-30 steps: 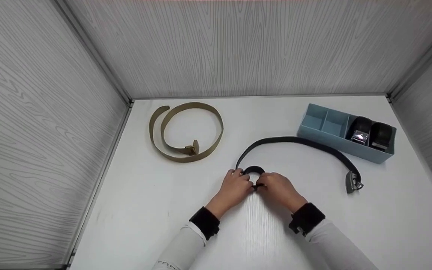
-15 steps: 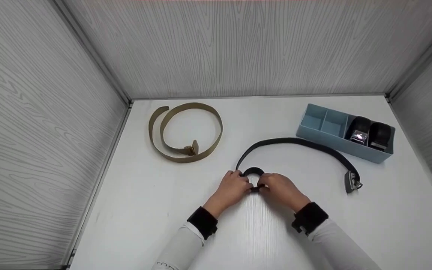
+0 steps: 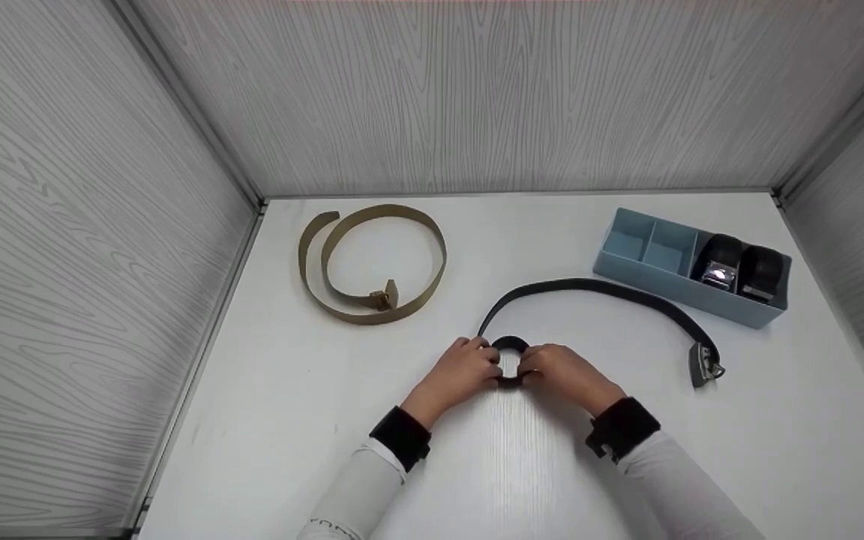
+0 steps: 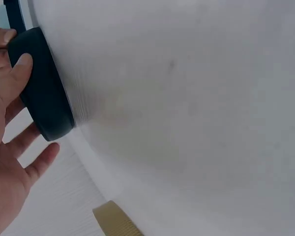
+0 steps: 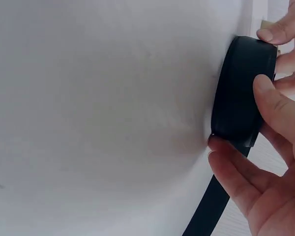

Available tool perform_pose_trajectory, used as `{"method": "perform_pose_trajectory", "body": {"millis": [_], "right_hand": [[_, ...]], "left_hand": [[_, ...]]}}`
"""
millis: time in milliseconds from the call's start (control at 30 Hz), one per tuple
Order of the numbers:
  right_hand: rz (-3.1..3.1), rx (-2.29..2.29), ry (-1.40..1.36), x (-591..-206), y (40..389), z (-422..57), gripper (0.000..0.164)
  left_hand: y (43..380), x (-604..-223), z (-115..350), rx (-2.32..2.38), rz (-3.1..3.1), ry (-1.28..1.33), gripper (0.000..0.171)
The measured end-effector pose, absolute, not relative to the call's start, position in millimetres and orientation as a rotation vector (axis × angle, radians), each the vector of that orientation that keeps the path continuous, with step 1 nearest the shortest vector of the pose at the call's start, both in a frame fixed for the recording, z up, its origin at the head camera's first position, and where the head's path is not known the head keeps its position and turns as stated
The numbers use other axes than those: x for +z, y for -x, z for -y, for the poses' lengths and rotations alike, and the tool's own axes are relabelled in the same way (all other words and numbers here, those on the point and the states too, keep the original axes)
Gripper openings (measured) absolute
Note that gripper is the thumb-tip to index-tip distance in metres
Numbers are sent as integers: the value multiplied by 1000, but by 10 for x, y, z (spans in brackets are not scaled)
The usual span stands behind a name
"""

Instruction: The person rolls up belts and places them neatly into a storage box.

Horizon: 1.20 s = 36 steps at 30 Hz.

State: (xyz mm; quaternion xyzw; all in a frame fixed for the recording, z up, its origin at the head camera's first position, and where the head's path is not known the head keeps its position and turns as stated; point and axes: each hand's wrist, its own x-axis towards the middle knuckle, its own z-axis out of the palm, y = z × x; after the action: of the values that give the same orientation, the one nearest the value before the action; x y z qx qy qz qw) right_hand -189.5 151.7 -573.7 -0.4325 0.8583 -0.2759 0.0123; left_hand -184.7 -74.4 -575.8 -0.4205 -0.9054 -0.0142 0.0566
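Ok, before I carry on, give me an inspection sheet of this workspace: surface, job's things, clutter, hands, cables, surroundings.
Surface: white table, with a few faint marks.
Job's things: black belt, one end coiled between the hands, the rest arcing right to a silver buckle.
Clutter: no stray items seen; tan belt loosely looped at the left, blue box at the right with two rolled black belts in its right-hand compartments.
Hands: left hand and right hand hold the coil from opposite sides; both wrists wear black bands.
Cables: nothing seen.
Surroundings: grey wood-grain panels at the back and both sides.
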Motion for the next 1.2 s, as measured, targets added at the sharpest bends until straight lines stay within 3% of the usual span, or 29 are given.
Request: {"method": "perform_pose_trajectory", "body": {"millis": [233,433,900,1200], "right_hand": [[-2714,-806,1174,-5666,1790,-1435,13],[-2757,-705,1240,-5659,1809,-1411,18],[-2747,-678,1095,-5662,1804,-1469,12],[-2786,-693,1195,-5697,1753,-1399,8]], "left_hand": [[1829,-5731,662,-2,2721,1224,14],[1826,-5764,651,-64,2694,1243,18],[1888,-5790,752,-23,2656,1335,16],[1863,-5774,733,3,2690,1316,12]]}}
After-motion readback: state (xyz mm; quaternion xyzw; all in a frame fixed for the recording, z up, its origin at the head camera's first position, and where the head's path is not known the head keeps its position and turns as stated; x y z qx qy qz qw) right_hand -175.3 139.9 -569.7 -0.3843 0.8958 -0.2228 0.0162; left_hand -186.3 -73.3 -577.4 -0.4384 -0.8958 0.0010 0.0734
